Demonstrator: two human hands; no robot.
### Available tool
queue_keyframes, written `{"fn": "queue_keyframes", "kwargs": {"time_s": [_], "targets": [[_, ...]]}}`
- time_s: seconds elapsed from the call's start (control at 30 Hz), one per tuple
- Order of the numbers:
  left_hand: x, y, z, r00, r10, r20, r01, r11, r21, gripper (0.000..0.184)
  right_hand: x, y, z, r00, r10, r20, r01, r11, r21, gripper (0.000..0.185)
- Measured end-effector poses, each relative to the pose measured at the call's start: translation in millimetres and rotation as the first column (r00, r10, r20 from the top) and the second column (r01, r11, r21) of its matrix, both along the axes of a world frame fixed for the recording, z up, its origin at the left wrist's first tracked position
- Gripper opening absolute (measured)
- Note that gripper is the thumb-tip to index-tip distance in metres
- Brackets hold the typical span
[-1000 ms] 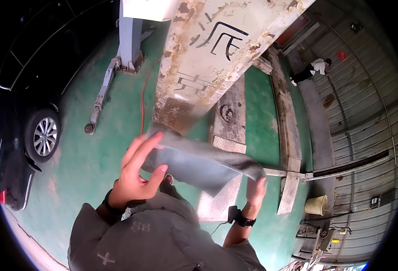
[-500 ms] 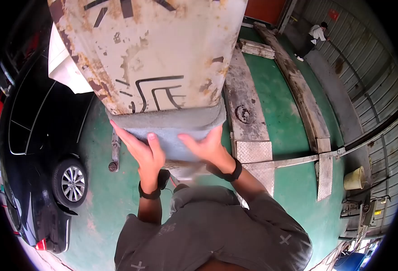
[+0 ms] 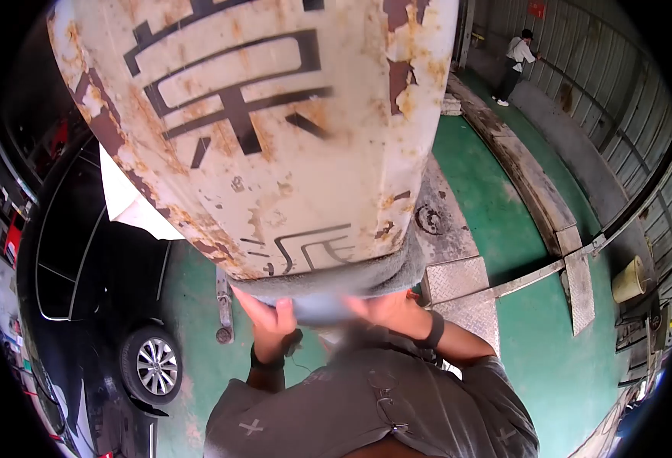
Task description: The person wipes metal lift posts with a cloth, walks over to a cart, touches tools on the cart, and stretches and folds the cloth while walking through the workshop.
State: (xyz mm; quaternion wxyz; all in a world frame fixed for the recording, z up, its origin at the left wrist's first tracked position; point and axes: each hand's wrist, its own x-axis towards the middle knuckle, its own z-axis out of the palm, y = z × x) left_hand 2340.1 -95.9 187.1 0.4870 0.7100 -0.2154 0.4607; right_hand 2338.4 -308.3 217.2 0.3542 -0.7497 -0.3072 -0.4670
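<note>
A rusty, cream-painted column point(image 3: 313, 175) with black painted characters stands right in front of me. Around its lower visible part runs a thick grey-blue cloth-like pad point(image 3: 328, 284), fuzzy grey above and paler blue below. On the pad's left part is my left hand point(image 3: 273, 314), its thumb on the near face and its fingers around the side. My right hand point(image 3: 388, 309) grips the right part, thumb pointing inward and smeared by motion. Most fingers of both hands are hidden by the pad. Dark bands circle both wrists.
A black car point(image 3: 84, 267) stands at the left, its wheel point(image 3: 157, 366) near me. Long worn ramps point(image 3: 515, 164) lie on the green floor at the right. A person point(image 3: 515, 65) stands by the metal wall. Farther right sits a pale bucket point(image 3: 627, 280).
The view has shifted, so column, pad and hands appear lower, and more painted characters show. Both hands stay on the pad, less of whose blue face is visible. The distant person stands more upright.
</note>
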Motion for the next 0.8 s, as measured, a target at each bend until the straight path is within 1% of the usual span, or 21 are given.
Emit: {"fn": "queue_keyframes", "kwargs": {"time_s": [0.07,0.1,0.13,0.17,0.2,0.23,0.27,0.33,0.37,0.4,0.43,0.47,0.5,0.6,0.63,0.7,0.77,0.8], "targets": [[-3.9,-1.2,9.9,0.991,-0.105,-0.086,0.101,0.994,-0.053,0.095,-0.7,-0.9,2.4,0.999,0.024,-0.035,-0.025,0.999,-0.033,0.07],[-2.8,-5.0,8.7,0.975,-0.204,-0.084,0.192,0.973,-0.131,0.096,-2.3,-3.8,-1.4,0.996,0.013,-0.083,-0.023,0.993,-0.119,0.069],[-1.7,-5.8,14.2,0.965,-0.258,-0.041,0.251,0.959,-0.133,0.093,-4.3,-6.6,-0.1,0.991,-0.003,-0.135,-0.025,0.979,-0.202,0.067],[-0.1,-9.4,15.8,0.967,-0.252,-0.035,0.245,0.959,-0.144,0.092,-8.9,-7.5,3.3,0.971,0.029,-0.236,-0.081,0.974,-0.211,0.065],[1.1,-10.4,15.1,0.968,-0.249,-0.034,0.241,0.958,-0.155,0.091,-3.6,-5.2,-13.4,0.984,-0.032,-0.174,-0.025,0.948,-0.317,0.064],[4.3,-5.8,4.8,0.966,-0.257,0.007,0.257,0.961,-0.099,0.09,-6.9,-4.9,-26.0,0.97,-0.062,-0.235,-0.006,0.961,-0.276,0.062],[4.5,-5.6,10.0,0.95,-0.312,0.004,0.312,0.947,-0.077,0.088,-8.4,-2.4,-27.9,0.953,-0.091,-0.289,0.021,0.972,-0.233,0.061],[14.1,-2.6,9.9,0.898,-0.428,0.102,0.433,0.9,-0.041,0.082,-13.7,-2.0,-29.7,0.92,-0.144,-0.365,0.044,0.962,-0.269,0.062],[14.6,1.9,4.4,0.88,-0.469,0.072,0.47,0.882,-0.002,0.082,-18.4,-0.9,-30.7,0.897,-0.177,-0.405,0.059,0.956,-0.288,0.063],[17.8,4.2,-2.0,0.856,-0.509,0.086,0.51,0.86,0.011,0.081,-23.4,4.7,-35.1,0.887,-0.158,-0.434,0.093,0.982,-0.167,0.059],[17.5,6.3,-3.5,0.857,-0.51,0.078,0.508,0.86,0.051,0.081,-25.9,12.8,-40.4,0.88,-0.135,-0.455,0.13,0.991,-0.043,0.055],[19.7,7.5,-1.2,0.857,-0.511,0.073,0.504,0.859,0.093,0.081,-27.0,19.4,-36.5,0.887,-0.153,-0.435,0.178,0.984,0.017,0.05],[21.5,3.0,7.4,0.856,-0.507,0.106,0.501,0.862,0.075,0.081,-28.3,25.9,-32.3,0.894,-0.17,-0.416,0.222,0.972,0.08,0.046],[28.7,0.0,-5.8,0.809,-0.57,0.142,0.568,0.821,0.059,0.082,-33.2,63.1,-43.9,0.852,-0.304,-0.426,0.36,0.931,0.057,0.041],[31.3,0.9,-2.4,0.808,-0.542,0.231,0.528,0.84,0.122,0.087,-34.1,74.5,-49.2,0.843,-0.328,-0.425,0.386,0.921,0.055,0.04],[28.8,2.0,-15.5,0.841,-0.472,0.264,0.448,0.882,0.147,0.103,-36.2,94.1,-61.1,0.83,-0.373,-0.415,0.429,0.902,0.046,0.038],[27.7,3.5,-5.1,0.758,-0.62,0.2,0.612,0.783,0.109,0.111,-36.3,104.7,-71.7,0.816,-0.415,-0.402,0.463,0.886,0.026,0.037],[29.3,4.4,-3.5,0.749,-0.639,0.174,0.63,0.768,0.114,0.11,-36.0,107.1,-76.9,0.808,-0.436,-0.396,0.478,0.879,0.008,0.036]]}}
